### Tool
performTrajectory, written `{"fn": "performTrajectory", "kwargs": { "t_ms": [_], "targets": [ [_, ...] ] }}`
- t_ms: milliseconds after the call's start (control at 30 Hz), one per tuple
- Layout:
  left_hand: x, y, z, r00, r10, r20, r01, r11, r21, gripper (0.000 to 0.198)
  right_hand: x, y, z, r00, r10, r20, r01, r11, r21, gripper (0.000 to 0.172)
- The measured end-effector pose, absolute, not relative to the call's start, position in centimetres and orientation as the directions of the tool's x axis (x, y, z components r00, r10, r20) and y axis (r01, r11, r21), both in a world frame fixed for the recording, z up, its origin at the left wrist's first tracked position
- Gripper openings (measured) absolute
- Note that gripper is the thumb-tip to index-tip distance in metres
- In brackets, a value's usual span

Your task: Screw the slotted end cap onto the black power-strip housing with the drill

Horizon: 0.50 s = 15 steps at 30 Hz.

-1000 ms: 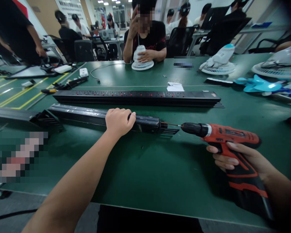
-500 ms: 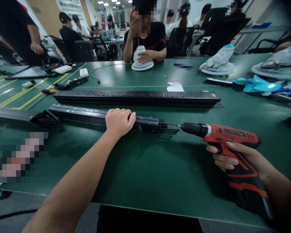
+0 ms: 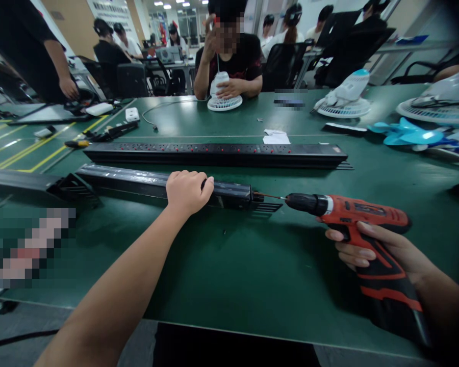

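Note:
My left hand (image 3: pixel 188 192) is closed over the top of a long black power strip (image 3: pixel 141 182) lying on the green table. In my right hand (image 3: pixel 382 250) is a red and black cordless drill (image 3: pixel 367 211), with my fingers wrapped round its handle. The drill's long thin bit points left and reaches the right end of the strip, beside a slotted black end bracket (image 3: pixel 268 207). Whether its tip sits in a screw is too small to tell. Behind lies a second power strip (image 3: pixel 214 154) with a row of red dots.
Across the green table (image 3: pixel 252 285) a person works on a small white fan (image 3: pixel 225 94). White fan parts (image 3: pixel 346 99) and blue blades (image 3: pixel 409 133) lie at the right. Another black profile (image 3: pixel 19 181) lies left, and a yellow-handled tool (image 3: pixel 76 145) behind it.
My hands, the drill and the strip hold the same position. At the far left, a standing person's hand has shifted slightly right and down.

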<state>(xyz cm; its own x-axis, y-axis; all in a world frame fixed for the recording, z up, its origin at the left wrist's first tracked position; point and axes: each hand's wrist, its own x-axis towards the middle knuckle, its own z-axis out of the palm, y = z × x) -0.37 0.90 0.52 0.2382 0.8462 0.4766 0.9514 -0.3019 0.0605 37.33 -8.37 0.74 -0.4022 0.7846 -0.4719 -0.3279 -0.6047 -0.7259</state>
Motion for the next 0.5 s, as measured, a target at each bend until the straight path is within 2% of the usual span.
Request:
{"fn": "performTrajectory", "kwargs": {
  "t_ms": [500],
  "targets": [
    [-0.37,0.94,0.55,0.239,0.847,0.475,0.953,-0.299,0.056,0.05,37.35,-8.33,0.59,-0.343,0.798,-0.495,-0.382,-0.6,-0.703,0.035]
  ]
}}
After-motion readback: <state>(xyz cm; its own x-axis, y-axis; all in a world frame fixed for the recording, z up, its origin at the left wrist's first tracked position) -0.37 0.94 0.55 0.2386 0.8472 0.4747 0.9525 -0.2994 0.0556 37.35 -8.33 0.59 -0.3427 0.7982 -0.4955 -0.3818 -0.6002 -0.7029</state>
